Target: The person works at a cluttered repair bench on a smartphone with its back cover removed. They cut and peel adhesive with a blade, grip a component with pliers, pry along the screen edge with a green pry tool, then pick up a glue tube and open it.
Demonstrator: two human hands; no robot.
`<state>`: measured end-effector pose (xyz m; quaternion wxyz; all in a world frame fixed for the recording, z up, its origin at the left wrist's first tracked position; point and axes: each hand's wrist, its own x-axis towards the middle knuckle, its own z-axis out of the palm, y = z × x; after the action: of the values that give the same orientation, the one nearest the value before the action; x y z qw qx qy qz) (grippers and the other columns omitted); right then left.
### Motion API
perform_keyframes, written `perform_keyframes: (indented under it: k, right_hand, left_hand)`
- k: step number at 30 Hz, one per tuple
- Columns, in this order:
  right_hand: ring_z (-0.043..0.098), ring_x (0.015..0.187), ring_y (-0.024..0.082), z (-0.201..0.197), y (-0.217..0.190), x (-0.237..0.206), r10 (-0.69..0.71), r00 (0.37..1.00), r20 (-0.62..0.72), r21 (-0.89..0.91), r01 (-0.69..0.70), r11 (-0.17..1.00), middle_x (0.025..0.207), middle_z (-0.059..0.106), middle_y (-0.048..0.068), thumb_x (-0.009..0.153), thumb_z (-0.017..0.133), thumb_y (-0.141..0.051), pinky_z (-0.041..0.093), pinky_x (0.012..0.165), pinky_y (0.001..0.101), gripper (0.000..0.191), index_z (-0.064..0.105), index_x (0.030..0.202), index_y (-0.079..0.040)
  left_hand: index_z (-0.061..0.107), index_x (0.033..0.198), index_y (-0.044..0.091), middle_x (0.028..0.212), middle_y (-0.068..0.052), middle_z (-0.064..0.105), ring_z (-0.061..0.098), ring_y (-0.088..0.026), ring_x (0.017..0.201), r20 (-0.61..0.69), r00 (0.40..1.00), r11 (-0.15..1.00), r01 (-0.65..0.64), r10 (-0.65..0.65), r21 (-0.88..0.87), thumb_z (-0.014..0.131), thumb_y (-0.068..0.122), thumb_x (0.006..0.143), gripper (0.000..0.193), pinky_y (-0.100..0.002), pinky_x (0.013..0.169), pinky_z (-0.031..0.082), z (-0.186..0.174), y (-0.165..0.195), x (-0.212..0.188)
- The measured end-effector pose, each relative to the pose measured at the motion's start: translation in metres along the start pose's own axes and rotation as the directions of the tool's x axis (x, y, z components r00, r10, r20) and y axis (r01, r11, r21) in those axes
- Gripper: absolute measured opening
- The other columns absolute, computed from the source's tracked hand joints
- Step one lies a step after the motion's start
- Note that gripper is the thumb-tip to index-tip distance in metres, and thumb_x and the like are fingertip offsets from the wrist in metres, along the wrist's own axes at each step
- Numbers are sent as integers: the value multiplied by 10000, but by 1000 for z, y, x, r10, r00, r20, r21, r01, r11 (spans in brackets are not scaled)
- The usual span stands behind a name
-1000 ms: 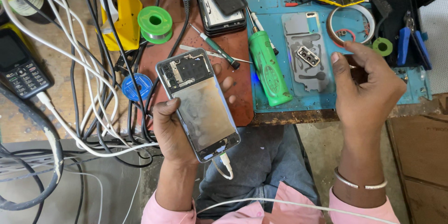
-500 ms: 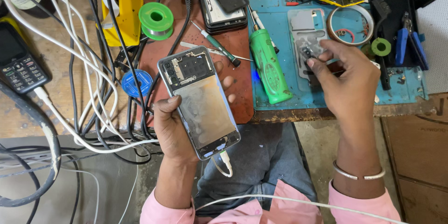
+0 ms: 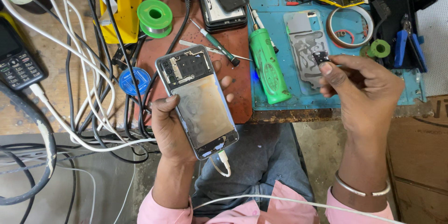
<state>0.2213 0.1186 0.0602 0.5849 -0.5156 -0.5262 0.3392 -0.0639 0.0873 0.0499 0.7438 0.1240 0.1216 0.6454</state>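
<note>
My left hand (image 3: 173,130) is wrapped around the opened phone (image 3: 198,100), thumb lying across its left edge and fingertips peeking past the right edge, so the fingers are closed firmly on the frame. The phone sits back-off and tilted, its top end over the brown mat (image 3: 233,42), its bottom end hanging past the bench edge above my lap, with a white cable (image 3: 224,163) plugged into the bottom. My right hand (image 3: 361,91) is held up above the front edge of the blue mat (image 3: 275,7), thumb and forefinger pinched shut on a small dark part (image 3: 321,58); the other fingers are curled in. Between my two hands lies the green screwdriver handle (image 3: 267,65), standing roughly lengthwise on the blue mat, near the phone's right edge but not touching it. Just beyond the phone's top corner lie a thin screwdriver (image 3: 215,43) and tweezers (image 3: 205,49). To my left the room is tight: a tangle of white and black cables (image 3: 79,88) runs right up beside my left wrist. A grey back panel (image 3: 305,46) lies flat on the blue mat just behind the pinched part, and a tape roll (image 3: 351,25) sits beyond that. There is open air over my lap between the wrists.
</note>
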Motion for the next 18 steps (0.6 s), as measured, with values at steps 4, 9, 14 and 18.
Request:
perform_keyframes:
  k: [4, 9, 14, 18]
  right_hand:
    - [736, 933, 158, 4, -6, -6, -138, 989, 63, -17, 139, 990, 1076, 737, 154, 1011, 773, 78, 607, 859, 260, 180, 700, 1176, 91]
    - [723, 1000, 144, 10, -12, -12, -52, 996, 69, 72, 47, 996, 1116, 729, 131, 948, 708, 58, 575, 887, 237, 275, 687, 1222, 65]
    - [734, 1039, 169, 18, -21, -13, -151, 975, 162, 58, 143, 988, 1171, 715, 146, 946, 799, 84, 613, 945, 278, 354, 658, 1271, 77]
    - [726, 1034, 157, 24, -28, -18, -99, 984, 146, 84, 87, 993, 1139, 701, 102, 818, 814, 74, 630, 927, 288, 457, 638, 1239, 43]
  left_hand:
    - [356, 1621, 46, 1559, -211, 477, 530, -436, 1361, 6, 1000, 1000, 3, -3, -8, 620, 315, 861, 849, -561, 1137, 453, 1, 1, 0]
    - [354, 1619, 50, 1559, -207, 477, 529, -435, 1359, 2, 1000, 1000, -2, 2, 16, 620, 315, 860, 847, -562, 1128, 455, 1, 1, 1]
    - [351, 1620, 41, 1565, -217, 469, 529, -433, 1367, 0, 1000, 1000, 9, -9, 3, 617, 322, 857, 856, -558, 1138, 454, 0, 1, 1]
    - [345, 1618, 31, 1573, -237, 457, 524, -439, 1368, 0, 1000, 1000, 8, -8, 24, 618, 331, 853, 866, -565, 1143, 450, -1, 1, 2]
